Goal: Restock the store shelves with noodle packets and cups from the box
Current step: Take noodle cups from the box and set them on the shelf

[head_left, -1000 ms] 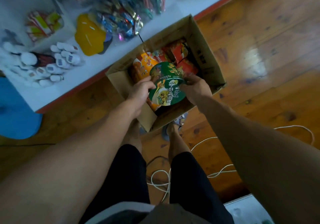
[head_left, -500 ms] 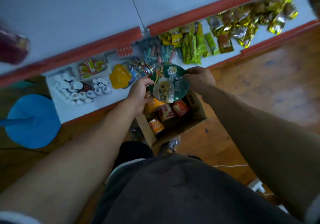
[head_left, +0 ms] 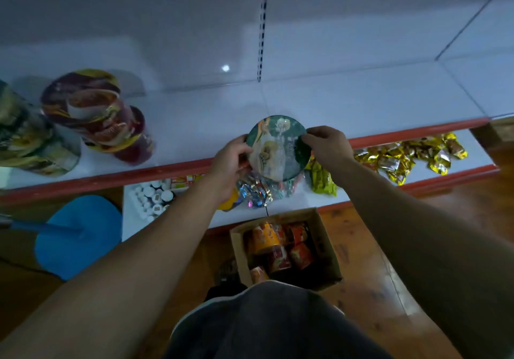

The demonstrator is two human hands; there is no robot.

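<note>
Across the top of my view ran the long white store shelf [head_left: 361, 102] with its red front lip, and below it lay the glossy brown wooden floor [head_left: 459, 208]. Lower down, a second white shelf [head_left: 294, 205] carried gold foil snack packets [head_left: 403, 158] on the right and small white-capped bottles [head_left: 151, 197] on the left. A round blue plastic stool [head_left: 78, 233] stood on the floor at the left. The open brown cardboard box [head_left: 326, 250] sat on the floor just in front of the lower shelf, with orange and red noodle cups [head_left: 278, 244] lying inside it. Two stacked maroon noodle cups [head_left: 97, 116] stood on the upper shelf, well to the left of my hands.

Between my hands I held the round green-lidded noodle cup [head_left: 278, 147], lid towards me, over the red lip of the upper shelf; whether its base touched the shelf I could not tell. My left hand [head_left: 229, 161] gripped its left side, fingers curled round the rim and thumb over the lid's edge. My right hand [head_left: 326, 144] pinched the right rim, its fingertips [head_left: 307, 136] bent and close together on the edge.
</note>
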